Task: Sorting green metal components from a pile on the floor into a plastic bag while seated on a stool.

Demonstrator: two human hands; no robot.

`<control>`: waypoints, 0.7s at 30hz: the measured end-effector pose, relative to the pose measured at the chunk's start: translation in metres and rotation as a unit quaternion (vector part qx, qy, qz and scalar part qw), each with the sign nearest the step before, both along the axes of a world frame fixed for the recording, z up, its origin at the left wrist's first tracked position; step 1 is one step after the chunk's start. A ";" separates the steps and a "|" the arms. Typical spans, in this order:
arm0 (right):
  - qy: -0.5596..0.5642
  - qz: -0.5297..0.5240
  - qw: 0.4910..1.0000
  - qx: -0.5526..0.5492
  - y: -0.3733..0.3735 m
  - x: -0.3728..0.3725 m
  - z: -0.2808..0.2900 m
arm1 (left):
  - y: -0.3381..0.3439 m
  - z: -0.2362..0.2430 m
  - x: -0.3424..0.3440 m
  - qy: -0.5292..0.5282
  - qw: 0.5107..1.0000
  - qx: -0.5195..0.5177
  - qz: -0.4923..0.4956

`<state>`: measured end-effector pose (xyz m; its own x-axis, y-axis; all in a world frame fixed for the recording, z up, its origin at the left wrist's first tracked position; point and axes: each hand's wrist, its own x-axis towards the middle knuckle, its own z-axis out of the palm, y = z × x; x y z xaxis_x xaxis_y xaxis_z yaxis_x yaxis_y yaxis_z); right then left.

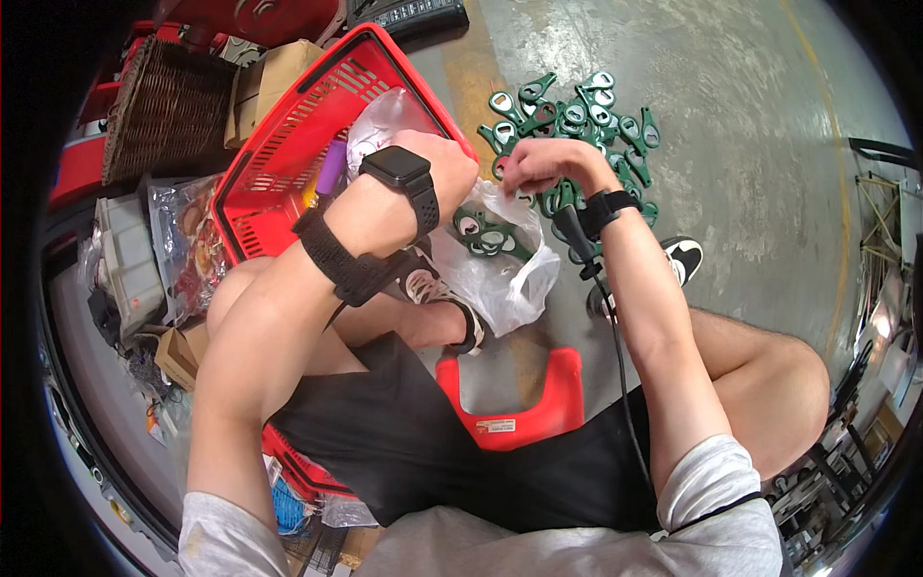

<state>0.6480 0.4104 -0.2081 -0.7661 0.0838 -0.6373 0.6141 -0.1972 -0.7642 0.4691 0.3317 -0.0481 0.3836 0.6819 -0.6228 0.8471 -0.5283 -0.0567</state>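
Observation:
A thin white plastic bag (514, 293) hangs between my hands, with several green bottle openers (490, 238) inside it. My left hand (444, 165) is closed at the bag's upper left edge, with most of its fingers hidden behind the back of the hand. Just right of it, my right hand (558, 162) has its fingers curled together beside the bag's rim. What lies between those fingertips is hidden. Beyond and below the right hand, a heap of green bottle openers (577, 113) with round metal-centred heads is spread over the floor.
A red plastic basket (258, 207) stands at my left, holding a purple object (333, 168) and clear plastic. A red stool (510, 430) shows between my legs. Behind the basket are a wicker basket (165, 108), a cardboard box (279, 82) and a black case (413, 21).

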 end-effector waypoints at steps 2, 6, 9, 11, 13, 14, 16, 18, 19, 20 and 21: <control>-0.057 -0.113 0.988 0.085 0.005 0.003 -0.015 | -0.004 0.003 -0.005 0.008 1.000 -0.004 0.002; -0.157 -0.211 0.871 0.415 0.004 0.016 -0.106 | 0.001 -0.005 0.003 -0.013 1.000 0.000 0.000; -0.171 -0.159 0.844 0.484 -0.032 0.004 -0.117 | 0.003 -0.002 0.014 -0.004 1.000 -0.003 -0.008; -0.178 -0.096 0.829 0.522 -0.041 0.025 -0.141 | 0.006 -0.003 0.038 -0.019 1.000 0.002 -0.021; -0.166 -0.088 0.839 0.511 -0.052 0.019 -0.140 | -0.002 0.000 0.038 -0.013 1.000 -0.003 -0.022; -0.164 -0.089 0.840 0.509 -0.055 0.015 -0.140 | -0.003 0.001 0.038 -0.010 1.000 -0.006 -0.022; -0.134 -0.091 0.825 0.541 -0.057 0.011 -0.140 | -0.006 0.003 0.038 -0.009 1.000 -0.008 -0.024; -0.168 -0.071 0.821 0.542 -0.054 0.000 -0.145 | 0.000 0.003 0.037 -0.009 1.000 -0.010 -0.024; -0.202 -0.050 0.814 0.542 -0.051 -0.002 -0.149 | 0.000 0.003 0.038 -0.010 1.000 -0.010 -0.024; -0.202 -0.049 0.814 0.542 -0.051 -0.003 -0.153 | 0.002 0.003 0.039 -0.011 1.000 -0.010 -0.023; -0.225 -0.052 0.805 0.547 -0.052 0.001 -0.166 | 0.003 0.002 0.041 -0.016 1.000 -0.010 -0.025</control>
